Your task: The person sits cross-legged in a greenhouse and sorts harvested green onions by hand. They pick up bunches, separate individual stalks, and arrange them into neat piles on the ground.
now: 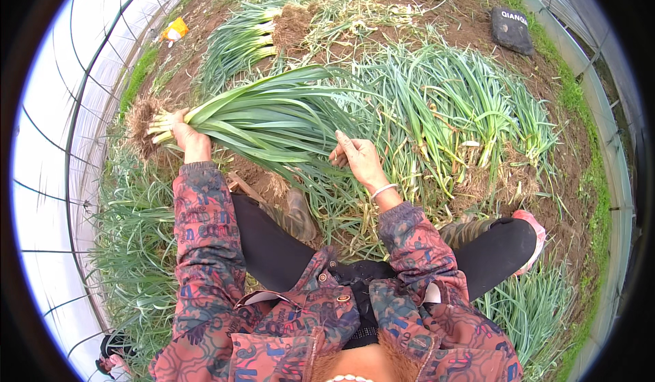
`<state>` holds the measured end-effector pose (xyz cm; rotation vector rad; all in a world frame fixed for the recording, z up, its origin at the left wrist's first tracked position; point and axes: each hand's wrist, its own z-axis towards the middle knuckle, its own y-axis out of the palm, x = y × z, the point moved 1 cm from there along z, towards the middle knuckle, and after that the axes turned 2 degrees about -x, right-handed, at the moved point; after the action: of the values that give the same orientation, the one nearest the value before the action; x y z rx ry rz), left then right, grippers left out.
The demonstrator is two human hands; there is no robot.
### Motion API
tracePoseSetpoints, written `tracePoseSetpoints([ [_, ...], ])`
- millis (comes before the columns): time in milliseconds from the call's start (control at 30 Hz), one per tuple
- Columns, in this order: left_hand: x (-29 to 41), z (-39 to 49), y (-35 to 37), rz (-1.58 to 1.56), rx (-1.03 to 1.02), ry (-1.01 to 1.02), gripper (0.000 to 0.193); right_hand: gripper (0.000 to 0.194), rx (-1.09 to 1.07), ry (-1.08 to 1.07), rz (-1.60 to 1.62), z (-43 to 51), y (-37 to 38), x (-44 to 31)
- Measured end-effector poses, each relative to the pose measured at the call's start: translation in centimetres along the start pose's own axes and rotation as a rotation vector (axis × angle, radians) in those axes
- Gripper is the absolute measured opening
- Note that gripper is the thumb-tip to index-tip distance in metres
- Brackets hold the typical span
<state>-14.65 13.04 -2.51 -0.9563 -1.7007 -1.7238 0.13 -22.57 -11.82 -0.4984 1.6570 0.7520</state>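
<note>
My left hand (188, 135) is closed around the pale stems of a bunch of leek-like greens (276, 113), held up sideways before me. Its brown, soil-covered roots (144, 126) point left, and the long flat leaves fan out to the right. By the drooping leaf ends is my right hand (358, 159), thumb raised and fingers curled. Whether those fingers pinch any leaf is not clear. Beneath the bunch, bare soil and loose leaves show between my boots.
A large heap of the same greens (450, 100) lies right of centre. Beyond the held bunch, bundled greens (240, 44) lie with roots rightward. Standing greens (135, 259) grow at left. A dark block (511, 31) bearing writing and an orange packet (174, 30) lie farther off.
</note>
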Motion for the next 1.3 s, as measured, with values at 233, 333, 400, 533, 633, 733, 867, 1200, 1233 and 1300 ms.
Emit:
tracePoseSetpoints([
  [233, -3.0, -9.7, 9.1, 0.198, -0.294, 0.244, 0.028, 0.095, 0.054, -0.678, -0.695, 4.1, 6.0, -15.2],
  [333, -4.3, -14.2, 11.9, 0.464, -0.565, 0.481, 0.025, 0.104, 0.099, -0.666, -0.642, 6.1, 8.2, -17.2],
  [400, -4.9, -17.2, 13.1, 0.679, -0.716, 0.749, 0.028, 0.081, -0.054, -0.662, -0.634, 6.8, 7.9, -17.1],
  [533, -3.9, -19.8, 13.4, 0.892, -1.248, 0.427, 0.070, 0.042, 0.042, -0.609, -0.239, 6.2, 4.1, -16.4],
  [633, -2.5, -19.2, 14.0, 0.762, -1.475, 0.008, 0.118, 0.028, -0.181, -0.541, 0.247, 5.2, -0.1, -18.6],
  [733, -1.5, -18.6, 15.5, 0.789, -1.502, 0.169, 0.128, 0.024, -0.359, -0.485, 0.212, 4.8, -1.6, -22.6],
  [867, -1.2, -20.7, 16.8, 0.538, -1.655, 0.089, 0.102, 0.018, -0.664, -0.472, 0.424, 4.7, 0.9, -25.5],
  [1200, -2.4, -19.0, 15.1, 0.263, -1.186, -0.226, 0.040, 0.059, -0.232, -0.467, -0.089, 6.0, 1.7, -23.3],
  [1233, -2.0, -17.1, 14.7, 0.311, -1.114, -0.218, 0.036, 0.040, -0.136, -0.492, -0.188, 5.4, 0.2, -22.4],
  [1300, -0.8, -13.0, 13.7, 0.298, -0.975, -0.285, 0.030, 0.032, -0.116, -0.520, 0.116, 3.0, -3.4, -19.8],
])
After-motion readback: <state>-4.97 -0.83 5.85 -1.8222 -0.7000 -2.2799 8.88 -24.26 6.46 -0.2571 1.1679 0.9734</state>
